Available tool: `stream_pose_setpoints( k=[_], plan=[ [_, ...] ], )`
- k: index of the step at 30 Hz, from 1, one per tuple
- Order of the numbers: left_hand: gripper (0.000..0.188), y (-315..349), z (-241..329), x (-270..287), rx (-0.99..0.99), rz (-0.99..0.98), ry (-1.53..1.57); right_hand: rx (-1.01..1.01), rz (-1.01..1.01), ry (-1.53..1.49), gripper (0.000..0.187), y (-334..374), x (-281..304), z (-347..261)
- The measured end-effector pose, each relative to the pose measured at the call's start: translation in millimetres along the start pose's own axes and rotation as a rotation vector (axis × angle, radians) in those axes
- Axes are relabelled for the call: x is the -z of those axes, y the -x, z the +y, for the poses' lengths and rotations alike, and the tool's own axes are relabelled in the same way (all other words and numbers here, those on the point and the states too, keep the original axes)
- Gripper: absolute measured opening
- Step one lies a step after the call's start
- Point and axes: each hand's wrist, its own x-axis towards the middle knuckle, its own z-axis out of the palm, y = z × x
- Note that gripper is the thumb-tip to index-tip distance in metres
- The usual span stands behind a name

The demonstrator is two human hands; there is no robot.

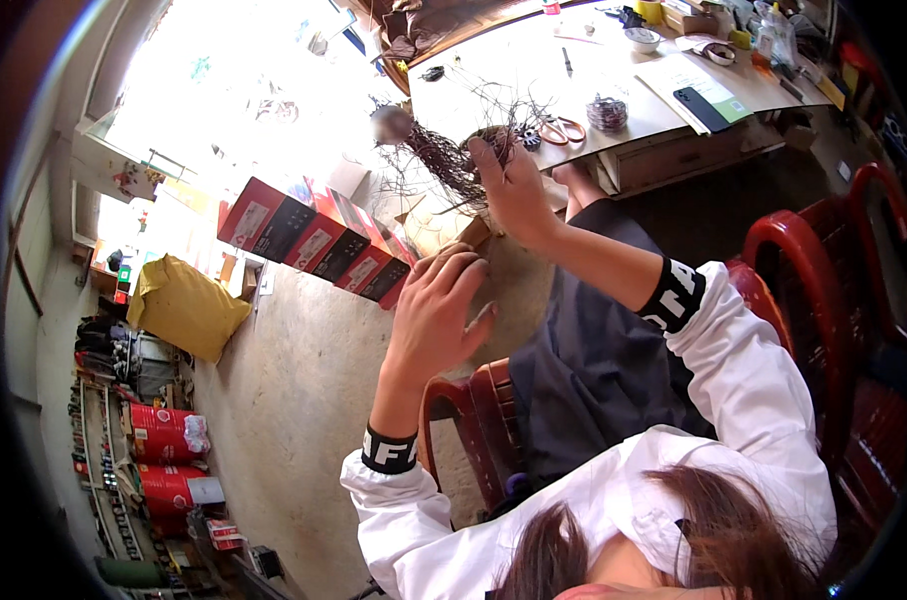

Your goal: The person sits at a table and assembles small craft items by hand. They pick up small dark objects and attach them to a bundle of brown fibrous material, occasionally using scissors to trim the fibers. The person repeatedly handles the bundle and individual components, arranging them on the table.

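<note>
A bundle of dark, thin twisted wires (442,160), with loose ends splaying out at both sides, is held up at the near edge of the table. My right hand (522,198) is closed round its right part, thumb and fingers pressed on the wires. The left end of the bundle meets a blurred round patch that I cannot make out. Lower and to the left, my left hand (436,305) hangs in the air with bent fingers and the thumb apart, holding nothing. An open cardboard box (444,228) lies just beyond its fingertips, partly hidden.
On the white table (504,65) are orange-handled scissors (562,131), a coil of wire (607,114) and a phone (702,108) on papers. Red and black boxes (324,245) stand at left, near a yellow sack (186,305). Red chairs (794,235) flank me at right.
</note>
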Motion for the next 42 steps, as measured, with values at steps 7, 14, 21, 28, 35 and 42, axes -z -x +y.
stream_pose_setpoints(
  k=[7,14,21,28,35,42],
  plan=[
    [0.057,11,-26,-4,0.194,0.091,-0.130,0.002,0.002,-0.047,0.029,-1,-5,6],
    [0.030,35,-69,-10,0.418,-0.100,-0.246,-0.150,0.173,-0.016,0.034,-23,15,-3],
    [0.014,142,-144,-18,0.389,0.010,-0.395,-0.116,0.139,0.011,0.038,-63,50,12],
    [0.016,217,-174,18,0.457,-0.405,-0.727,-0.291,0.324,-0.019,0.048,-91,69,49],
    [0.023,387,-211,14,0.666,-0.647,-0.864,-0.305,0.455,-0.201,0.025,-154,129,92],
    [0.065,359,-172,-20,0.940,-0.908,-0.187,-0.574,0.158,-0.390,0.031,-114,85,51]
  ],
)
